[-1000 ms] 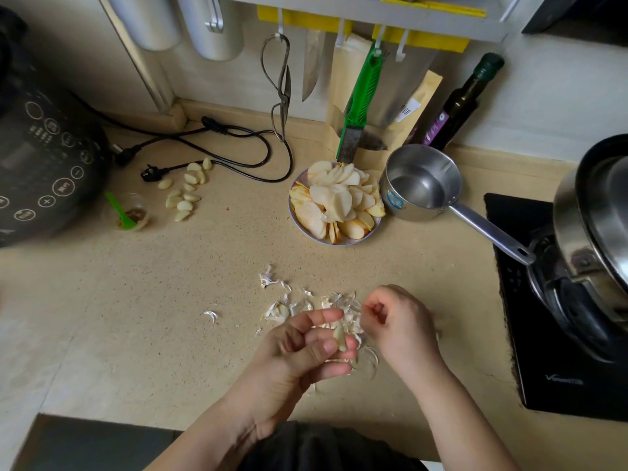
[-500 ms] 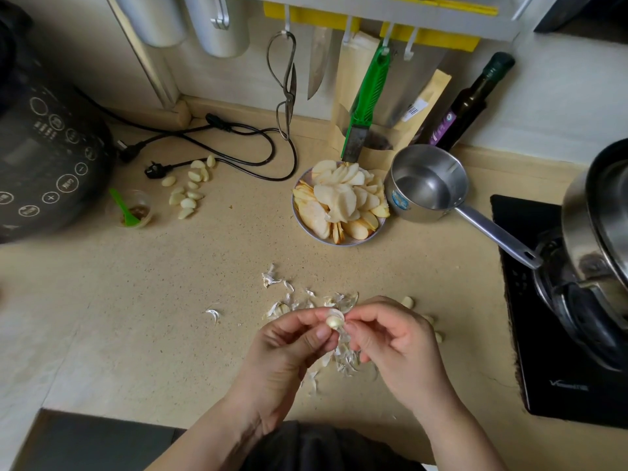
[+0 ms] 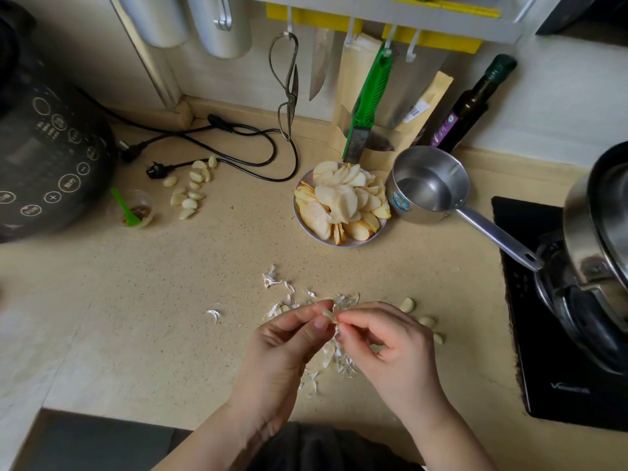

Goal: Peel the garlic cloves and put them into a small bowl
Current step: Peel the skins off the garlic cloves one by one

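My left hand (image 3: 282, 351) and my right hand (image 3: 390, 348) meet above the counter and pinch one small garlic clove (image 3: 329, 314) between their fingertips. Papery garlic skins (image 3: 326, 362) lie scattered under and around the hands. Three loose cloves (image 3: 423, 319) lie just right of my right hand. A heap of peeled cloves (image 3: 190, 190) rests on the counter at the back left. A small clear bowl (image 3: 137, 207) with a green spoon and brown residue stands beside that heap.
A plate of sliced apple (image 3: 339, 207) sits mid-counter with a steel saucepan (image 3: 428, 185) to its right. A black cooker (image 3: 44, 147) and a power cable (image 3: 217, 141) fill the left. An induction hob (image 3: 560, 317) with a pot is on the right. Scissors, knives and a bottle are at the wall.
Both hands rose and came together; the clove, first held low in my left fingers, is now pinched between both hands' fingertips. Loose cloves right of my right hand came into view.
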The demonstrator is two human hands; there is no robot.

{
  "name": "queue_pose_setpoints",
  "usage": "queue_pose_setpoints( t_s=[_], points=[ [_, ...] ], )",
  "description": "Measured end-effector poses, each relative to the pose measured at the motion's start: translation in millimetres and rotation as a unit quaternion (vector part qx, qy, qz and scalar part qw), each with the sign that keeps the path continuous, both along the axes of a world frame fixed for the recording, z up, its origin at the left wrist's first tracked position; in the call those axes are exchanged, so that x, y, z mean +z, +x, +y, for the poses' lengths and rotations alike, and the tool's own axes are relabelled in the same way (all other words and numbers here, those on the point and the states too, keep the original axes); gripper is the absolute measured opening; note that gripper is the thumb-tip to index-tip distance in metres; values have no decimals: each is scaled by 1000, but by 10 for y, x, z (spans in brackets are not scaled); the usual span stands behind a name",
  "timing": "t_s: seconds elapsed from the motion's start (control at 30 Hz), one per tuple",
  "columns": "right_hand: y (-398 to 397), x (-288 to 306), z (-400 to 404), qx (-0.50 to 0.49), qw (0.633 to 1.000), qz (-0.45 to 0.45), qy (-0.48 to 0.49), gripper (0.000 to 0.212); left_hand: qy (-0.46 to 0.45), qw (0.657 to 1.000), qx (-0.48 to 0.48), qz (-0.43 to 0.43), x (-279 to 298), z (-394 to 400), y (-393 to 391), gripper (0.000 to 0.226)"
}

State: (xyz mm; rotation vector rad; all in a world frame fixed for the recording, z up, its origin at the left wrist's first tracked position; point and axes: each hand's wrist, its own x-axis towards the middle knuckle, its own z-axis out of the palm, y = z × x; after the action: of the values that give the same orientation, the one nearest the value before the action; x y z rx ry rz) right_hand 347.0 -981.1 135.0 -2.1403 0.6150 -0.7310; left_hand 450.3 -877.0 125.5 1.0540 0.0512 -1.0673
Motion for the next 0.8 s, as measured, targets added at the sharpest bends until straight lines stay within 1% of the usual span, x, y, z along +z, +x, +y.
queue_pose_setpoints(
  t_s=[0.1,0.2,0.37,0.53,0.6,0.67,0.73,0.8],
  points=[
    [20,11,6,-3,999,15,-30,2,4,1000,15,10,7,-11,0,29],
    [13,2,3,-2,997,32,-66,8,10,1000,16,6,14,-26,-13,28],
    [3,-1,0,0,998,28,-60,11,8,1000,10,22,25,-22,-14,28],
    [10,0,13,-1,997,45,-64,11,10,998,-7,62,45,-13,19,17],
    [7,-23,17,-3,999,30,-11,11,8,996,-13,92,50,-7,21,19],
    [14,-58,37,-17,995,6,94,14,10,994,-9,111,43,0,26,21],
    [34,-77,68,-43,970,-14,237,17,11,993,-2,114,33,5,26,22],
    [52,-85,94,-69,926,-35,368,17,9,994,0,105,27,8,15,23]
  ],
)
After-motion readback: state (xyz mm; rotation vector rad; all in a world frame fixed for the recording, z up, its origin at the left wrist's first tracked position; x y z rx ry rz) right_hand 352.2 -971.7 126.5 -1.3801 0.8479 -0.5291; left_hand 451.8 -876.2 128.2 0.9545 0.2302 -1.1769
